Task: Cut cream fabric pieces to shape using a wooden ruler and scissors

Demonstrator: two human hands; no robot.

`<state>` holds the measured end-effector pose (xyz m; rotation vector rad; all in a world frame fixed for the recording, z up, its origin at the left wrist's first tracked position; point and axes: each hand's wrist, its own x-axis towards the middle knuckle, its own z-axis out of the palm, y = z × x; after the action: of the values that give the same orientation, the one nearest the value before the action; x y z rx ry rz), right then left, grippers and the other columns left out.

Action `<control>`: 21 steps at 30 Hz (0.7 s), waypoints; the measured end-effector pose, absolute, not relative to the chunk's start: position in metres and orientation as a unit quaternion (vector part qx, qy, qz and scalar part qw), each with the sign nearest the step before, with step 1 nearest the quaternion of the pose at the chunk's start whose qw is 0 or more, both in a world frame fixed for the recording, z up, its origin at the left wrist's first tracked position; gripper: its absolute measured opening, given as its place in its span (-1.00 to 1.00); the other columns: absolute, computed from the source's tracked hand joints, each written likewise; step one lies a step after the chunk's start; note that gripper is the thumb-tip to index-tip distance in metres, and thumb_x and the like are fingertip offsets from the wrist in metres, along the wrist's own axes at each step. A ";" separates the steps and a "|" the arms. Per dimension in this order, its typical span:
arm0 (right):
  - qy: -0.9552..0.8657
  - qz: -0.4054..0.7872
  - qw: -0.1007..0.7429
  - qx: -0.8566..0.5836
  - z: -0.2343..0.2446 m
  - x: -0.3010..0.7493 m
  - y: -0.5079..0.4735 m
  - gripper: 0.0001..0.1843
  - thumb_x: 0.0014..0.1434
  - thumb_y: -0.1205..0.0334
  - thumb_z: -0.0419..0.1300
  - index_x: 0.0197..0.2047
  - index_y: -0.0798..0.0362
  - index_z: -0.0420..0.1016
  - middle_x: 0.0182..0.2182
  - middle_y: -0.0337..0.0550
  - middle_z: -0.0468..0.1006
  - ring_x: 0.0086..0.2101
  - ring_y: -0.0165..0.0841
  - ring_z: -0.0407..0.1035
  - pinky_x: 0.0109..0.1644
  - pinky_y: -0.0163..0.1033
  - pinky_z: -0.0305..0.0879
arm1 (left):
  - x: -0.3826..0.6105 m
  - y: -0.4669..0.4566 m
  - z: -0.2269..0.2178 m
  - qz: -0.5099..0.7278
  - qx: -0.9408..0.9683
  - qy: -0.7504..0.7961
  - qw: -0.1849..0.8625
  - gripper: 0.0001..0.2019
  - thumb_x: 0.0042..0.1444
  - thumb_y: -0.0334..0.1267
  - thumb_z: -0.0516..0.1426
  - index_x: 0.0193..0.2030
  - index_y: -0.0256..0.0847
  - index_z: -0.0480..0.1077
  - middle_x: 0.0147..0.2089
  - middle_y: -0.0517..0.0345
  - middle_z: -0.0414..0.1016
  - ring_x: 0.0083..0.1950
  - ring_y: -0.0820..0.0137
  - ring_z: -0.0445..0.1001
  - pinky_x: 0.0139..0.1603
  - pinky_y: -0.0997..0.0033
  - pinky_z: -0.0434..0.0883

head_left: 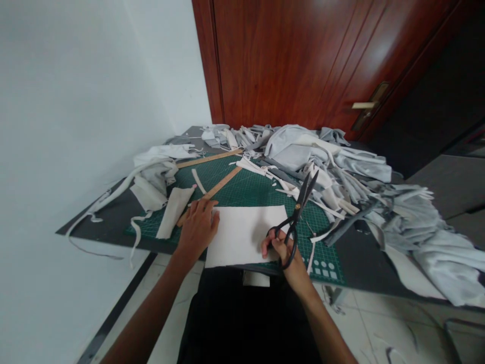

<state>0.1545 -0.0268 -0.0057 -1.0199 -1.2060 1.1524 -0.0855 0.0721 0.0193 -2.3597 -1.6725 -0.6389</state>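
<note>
White wall (83, 91) beside reddish door (280, 60)

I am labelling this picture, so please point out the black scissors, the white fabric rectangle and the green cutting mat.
Black scissors (298, 206): head view, on the pivot.
White fabric rectangle (239, 235): head view, near its middle.
Green cutting mat (254, 191): head view, bare surface.

Pretty dim indoor light tbh, kinda soft and grayish on the wall (94, 76). The glossy door (280, 60) catches some pale glare near the top. The white sheet (235, 242) is among the brighter bits, with a blurry shadow beside the right hand (280, 245). Black trousers (250, 323) lose basically all detail. Wide-angle stretch toward the sides, and the cloth pile (450, 258) on the right looks smeary.
</note>
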 end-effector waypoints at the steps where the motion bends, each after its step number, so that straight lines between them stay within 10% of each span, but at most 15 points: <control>1: -0.508 0.493 0.557 -0.435 -0.005 0.158 -0.026 -0.61 0.37 -0.19 0.08 -0.18 -0.01 0.28 -0.43 -0.25 0.48 -0.41 -0.32 0.35 -0.23 -0.19 0.24 | -0.086 0.066 0.015 -0.203 -0.790 -0.570 0.100 -0.66 0.38 -0.17 0.01 0.15 -0.28 0.41 0.13 -0.23 0.46 0.20 -0.08 0.38 0.20 -0.10 0.39; 13: -0.604 0.356 0.467 -0.539 0.006 0.240 0.035 -0.54 0.21 -0.15 0.19 -0.04 0.06 0.44 -0.43 -0.20 0.49 -0.50 -0.36 0.29 -0.42 -0.22 0.25 | -0.089 0.089 -0.008 -0.269 -0.776 -0.570 -0.008 -0.83 0.32 -0.12 0.07 -0.12 -0.17 0.33 -0.05 -0.05 0.43 0.07 0.06 0.39 0.19 -0.08 0.36; 21: -0.697 0.239 0.447 -0.508 0.019 0.270 0.113 -0.76 0.12 0.02 0.22 -0.29 -0.02 0.32 -0.43 -0.25 0.40 -0.39 -0.33 0.29 -0.29 -0.21 0.29 | -0.056 0.143 0.005 -0.447 -0.681 -0.488 -0.314 -0.80 0.30 -0.07 0.07 -0.18 -0.16 0.27 -0.29 0.20 0.38 -0.21 0.33 0.38 -0.08 0.32 0.40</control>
<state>0.2705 0.1135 0.0192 -1.2568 -1.7262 0.5920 -0.0562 0.1426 0.0047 -2.7119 -1.9416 -1.7776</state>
